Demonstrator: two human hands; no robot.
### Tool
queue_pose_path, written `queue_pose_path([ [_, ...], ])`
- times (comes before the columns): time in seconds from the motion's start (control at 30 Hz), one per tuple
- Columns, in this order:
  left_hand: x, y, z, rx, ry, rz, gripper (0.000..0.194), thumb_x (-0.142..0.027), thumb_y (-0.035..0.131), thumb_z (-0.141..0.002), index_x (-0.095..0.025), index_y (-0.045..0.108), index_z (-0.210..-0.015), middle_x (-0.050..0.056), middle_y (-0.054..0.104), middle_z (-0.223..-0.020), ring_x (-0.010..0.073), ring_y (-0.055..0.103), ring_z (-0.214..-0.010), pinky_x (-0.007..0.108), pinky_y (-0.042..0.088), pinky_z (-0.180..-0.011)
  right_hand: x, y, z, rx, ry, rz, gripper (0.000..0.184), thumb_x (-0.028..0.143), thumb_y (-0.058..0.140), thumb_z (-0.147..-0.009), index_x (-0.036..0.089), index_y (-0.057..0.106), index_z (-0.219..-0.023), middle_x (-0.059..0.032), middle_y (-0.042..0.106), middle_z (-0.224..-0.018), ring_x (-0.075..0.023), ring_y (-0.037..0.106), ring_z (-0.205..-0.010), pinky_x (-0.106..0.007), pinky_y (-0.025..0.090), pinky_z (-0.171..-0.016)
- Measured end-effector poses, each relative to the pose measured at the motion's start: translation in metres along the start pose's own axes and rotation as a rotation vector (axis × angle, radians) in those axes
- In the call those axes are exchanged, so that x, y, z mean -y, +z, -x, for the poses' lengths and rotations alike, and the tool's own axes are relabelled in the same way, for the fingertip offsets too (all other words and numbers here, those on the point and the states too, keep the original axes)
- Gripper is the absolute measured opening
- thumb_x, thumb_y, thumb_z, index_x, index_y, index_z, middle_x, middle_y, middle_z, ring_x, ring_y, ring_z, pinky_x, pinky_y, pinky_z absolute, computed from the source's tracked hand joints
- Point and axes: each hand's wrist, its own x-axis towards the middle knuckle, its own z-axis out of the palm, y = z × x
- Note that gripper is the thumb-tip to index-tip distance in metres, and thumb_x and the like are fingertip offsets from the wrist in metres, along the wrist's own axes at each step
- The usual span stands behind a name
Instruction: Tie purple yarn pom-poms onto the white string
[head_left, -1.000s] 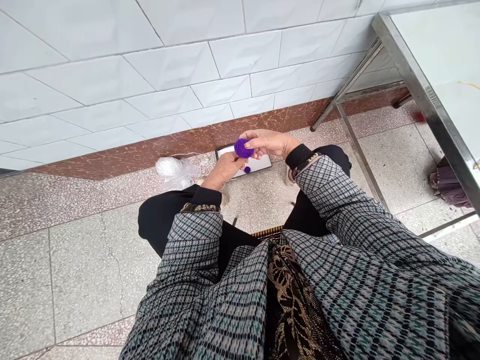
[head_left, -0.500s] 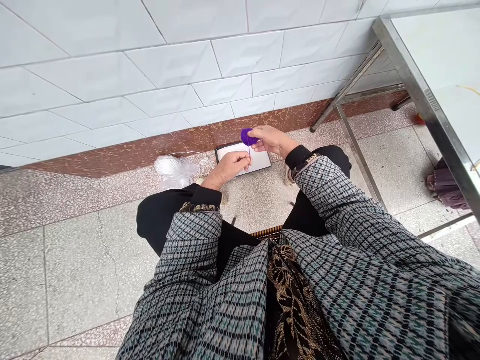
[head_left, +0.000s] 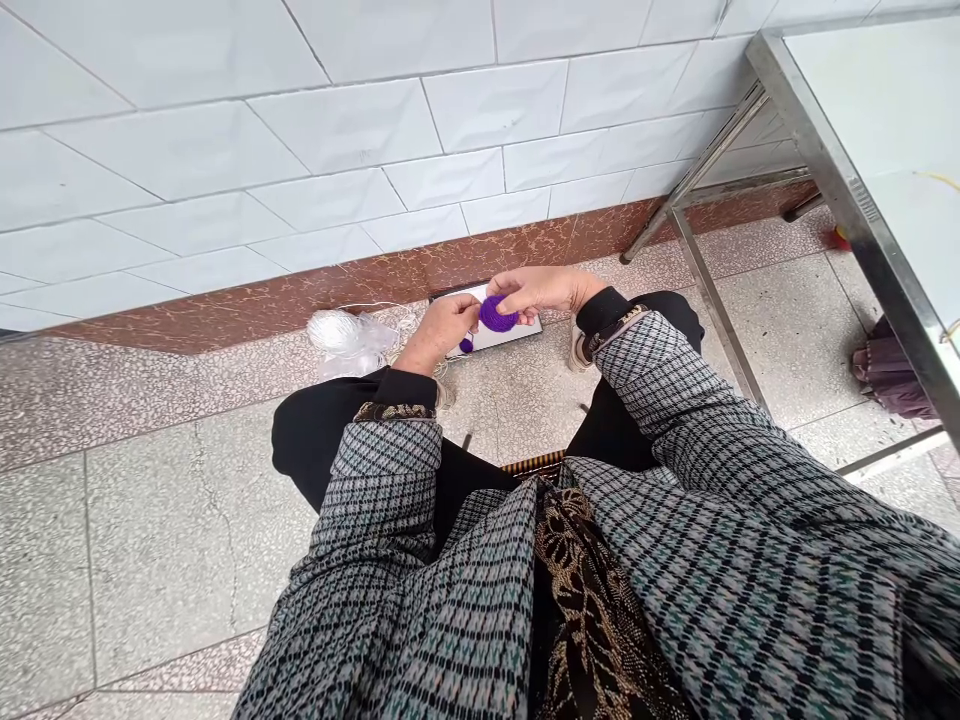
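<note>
My right hand (head_left: 544,287) pinches a small purple ball of yarn (head_left: 496,314) between thumb and fingers, out in front of my knees. My left hand (head_left: 442,325) is closed just left of the ball, fingers pinched on the purple thread coming off it. A second small purple bit (head_left: 466,345) shows just below my left fingers. Under both hands a white flat board with a dark rim (head_left: 504,330) lies on the floor by the wall.
A clear plastic bag with white yarn (head_left: 349,338) lies on the floor left of the board. A steel table (head_left: 840,170) with slanted legs stands at the right, a folded dark umbrella (head_left: 896,375) beneath it. The white tiled wall (head_left: 300,150) rises close ahead.
My right hand brought the purple ball down and back toward my left hand; half a second ago the two were apart with a thread stretched between them.
</note>
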Motion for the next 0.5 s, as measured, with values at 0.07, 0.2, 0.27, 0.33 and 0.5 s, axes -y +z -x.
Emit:
queue_pose_path([
  [0.07,-0.001,-0.003,0.001,-0.01,0.012,0.017,0.02,-0.023,0.054,-0.081,-0.02,0.06,-0.062,0.001,0.064,-0.06,0.0155,0.054,-0.062,0.028,0.043,-0.066,-0.002,0.001,-0.003,-0.014,0.106,0.164,0.024,0.01,0.079,-0.086,0.016,0.059,-0.098,0.0025,0.061,-0.069,-0.0083,0.055,-0.052,-0.017,0.045,-0.049],
  [0.2,-0.007,-0.002,0.005,0.017,0.08,0.102,0.019,-0.023,0.051,-0.082,-0.02,0.061,-0.067,0.001,0.066,-0.064,0.0162,0.059,-0.068,0.028,0.045,-0.073,-0.007,0.005,-0.014,-0.244,0.184,0.19,0.028,0.009,0.077,-0.086,0.018,0.055,-0.101,0.0031,0.061,-0.066,-0.0097,0.052,-0.05,-0.018,0.044,-0.047],
  [0.27,-0.01,0.001,0.007,0.059,0.12,0.13,0.018,-0.025,0.051,-0.083,-0.02,0.061,-0.068,0.002,0.067,-0.066,0.0161,0.059,-0.068,0.028,0.046,-0.072,-0.007,0.006,-0.017,-0.368,0.121,0.018,0.027,0.008,0.074,-0.089,0.019,0.053,-0.101,0.0034,0.061,-0.068,-0.0085,0.051,-0.05,-0.018,0.044,-0.047],
  [0.33,-0.011,0.006,0.008,0.11,0.121,0.139,0.017,-0.026,0.052,-0.083,-0.02,0.061,-0.07,0.001,0.066,-0.065,0.0157,0.058,-0.066,0.028,0.046,-0.07,-0.004,0.006,-0.017,-0.413,0.046,-0.195,0.021,0.008,0.069,-0.094,0.019,0.051,-0.099,0.0035,0.06,-0.071,-0.0072,0.051,-0.051,-0.017,0.046,-0.049],
  [0.5,-0.01,0.017,0.004,0.189,0.067,0.147,0.015,-0.026,0.054,-0.083,-0.02,0.063,-0.071,0.0,0.061,-0.061,0.0154,0.058,-0.063,0.027,0.048,-0.068,0.004,0.006,-0.011,-0.294,-0.039,-0.48,0.018,0.013,0.067,-0.099,0.019,0.05,-0.095,0.0044,0.058,-0.071,-0.007,0.053,-0.052,-0.016,0.048,-0.052],
])
